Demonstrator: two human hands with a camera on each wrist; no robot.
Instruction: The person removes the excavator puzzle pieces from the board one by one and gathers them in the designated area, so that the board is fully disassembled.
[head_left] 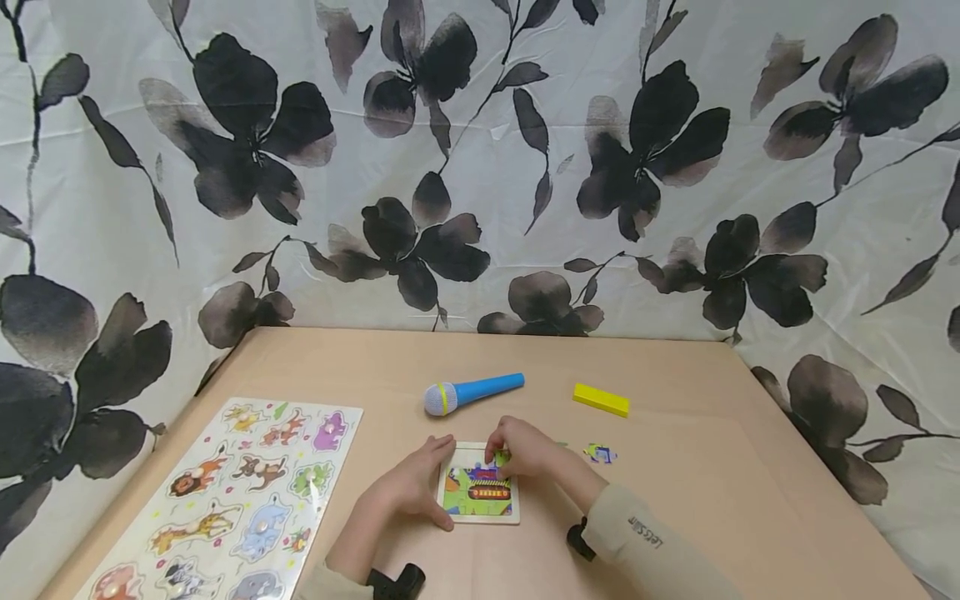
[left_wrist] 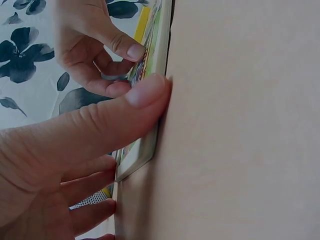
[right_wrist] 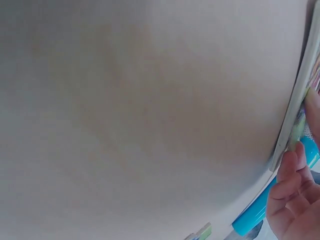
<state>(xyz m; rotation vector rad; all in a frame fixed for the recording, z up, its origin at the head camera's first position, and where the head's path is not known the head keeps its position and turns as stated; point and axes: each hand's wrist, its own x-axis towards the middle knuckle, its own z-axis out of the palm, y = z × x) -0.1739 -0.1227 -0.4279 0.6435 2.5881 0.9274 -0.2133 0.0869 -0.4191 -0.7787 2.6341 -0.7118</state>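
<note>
A small square jigsaw puzzle point(head_left: 489, 493) with a white frame lies in front of me, showing a tracked vehicle in red, orange and purple on green. My left hand point(head_left: 408, 483) holds its left side, thumb at the near corner and fingers toward the far one. In the left wrist view the thumb point(left_wrist: 145, 92) presses on the frame's edge. Over the far right part of the puzzle, my right hand point(head_left: 525, 450) pinches a green puzzle piece point(head_left: 502, 457) between thumb and fingers. The fingers partly hide this piece, which is right at the picture's surface.
Right of the puzzle lies a loose blue-and-white puzzle piece point(head_left: 600, 453). Behind stand a blue toy microphone point(head_left: 483, 389) and a yellow block point(head_left: 601, 400). A large animal peg board point(head_left: 225, 500) covers the table's left side. A floral cloth point(head_left: 525, 167) hangs beyond the table point(head_left: 675, 517).
</note>
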